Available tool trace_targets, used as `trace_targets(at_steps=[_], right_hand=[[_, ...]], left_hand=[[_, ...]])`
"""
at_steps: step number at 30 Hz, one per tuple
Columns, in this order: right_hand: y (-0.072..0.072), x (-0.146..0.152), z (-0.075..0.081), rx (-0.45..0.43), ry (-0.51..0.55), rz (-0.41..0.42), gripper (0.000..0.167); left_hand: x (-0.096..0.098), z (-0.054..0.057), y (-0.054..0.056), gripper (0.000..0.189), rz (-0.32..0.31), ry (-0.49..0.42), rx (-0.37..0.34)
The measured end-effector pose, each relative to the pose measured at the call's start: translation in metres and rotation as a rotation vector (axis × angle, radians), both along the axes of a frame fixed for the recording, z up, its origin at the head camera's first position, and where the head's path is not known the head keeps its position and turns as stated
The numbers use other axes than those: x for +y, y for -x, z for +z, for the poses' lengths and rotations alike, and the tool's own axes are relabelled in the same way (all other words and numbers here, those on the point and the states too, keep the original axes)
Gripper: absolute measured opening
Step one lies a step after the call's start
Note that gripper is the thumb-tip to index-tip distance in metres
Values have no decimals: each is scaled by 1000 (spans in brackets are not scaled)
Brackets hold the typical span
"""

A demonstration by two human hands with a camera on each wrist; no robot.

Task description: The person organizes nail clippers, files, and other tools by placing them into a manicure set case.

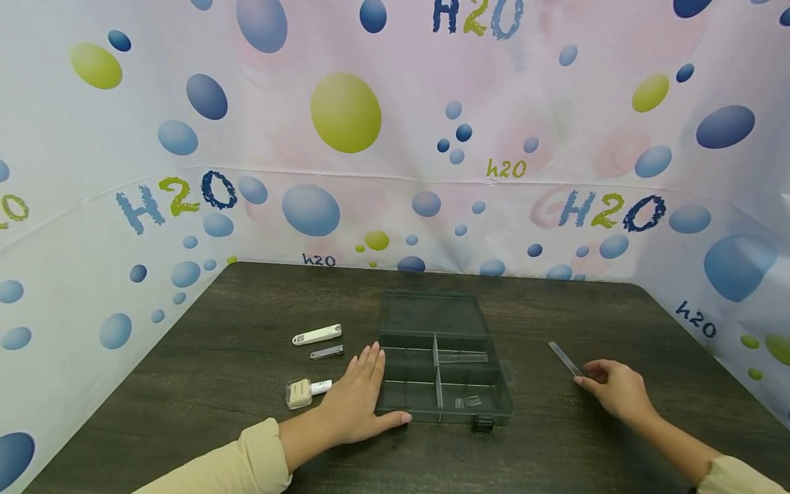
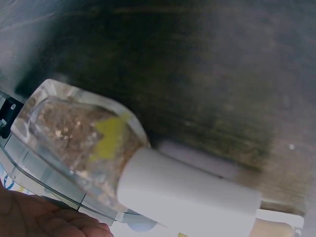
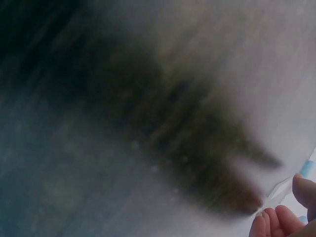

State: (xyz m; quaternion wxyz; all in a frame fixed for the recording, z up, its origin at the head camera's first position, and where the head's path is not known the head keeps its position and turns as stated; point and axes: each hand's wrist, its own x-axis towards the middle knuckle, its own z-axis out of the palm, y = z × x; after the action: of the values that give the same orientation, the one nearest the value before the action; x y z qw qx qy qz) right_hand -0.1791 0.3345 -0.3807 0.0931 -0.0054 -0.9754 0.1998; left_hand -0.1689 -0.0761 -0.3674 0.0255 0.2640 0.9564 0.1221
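From where I stand, the right hand (image 1: 617,391), right of centre in the lower half of the frame, has thumb and fingertips pinching one end of a clear strip (image 1: 563,357), which points off toward the upper left. The left hand (image 1: 361,394) lies along the left edge of the open box (image 1: 439,384), its fingers straight and near together, the thumb set apart over the front rim. What might go wrong? That strip is slim and gripped only at its end — a loose pinch could let it twist or drop, and carried low it could catch the box's right wall. The two loose clear pieces (image 1: 472,401) in the front right compartment could be jostled if the box gets knocked. A white-capped bottle (image 2: 131,163) sits close by the left wrist, so a careless sweep of that arm could topple or push it. Dark tabletop (image 1: 537,439) stretches between box and right hand, giving that arm good room; the left has less, with the white nail clipper (image 1: 317,335) and small clipper (image 1: 327,353) just beyond its fingers.
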Motion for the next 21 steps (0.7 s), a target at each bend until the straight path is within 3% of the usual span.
trace_targets(at_steps=[14,21], right_hand=[[8,5,-3,-119,59,-64,39],[9,2,-2,-138,87,-87,27]], left_hand=[[0,0,1,100,3,8,-8],[0,0,2,100,4,9,0]])
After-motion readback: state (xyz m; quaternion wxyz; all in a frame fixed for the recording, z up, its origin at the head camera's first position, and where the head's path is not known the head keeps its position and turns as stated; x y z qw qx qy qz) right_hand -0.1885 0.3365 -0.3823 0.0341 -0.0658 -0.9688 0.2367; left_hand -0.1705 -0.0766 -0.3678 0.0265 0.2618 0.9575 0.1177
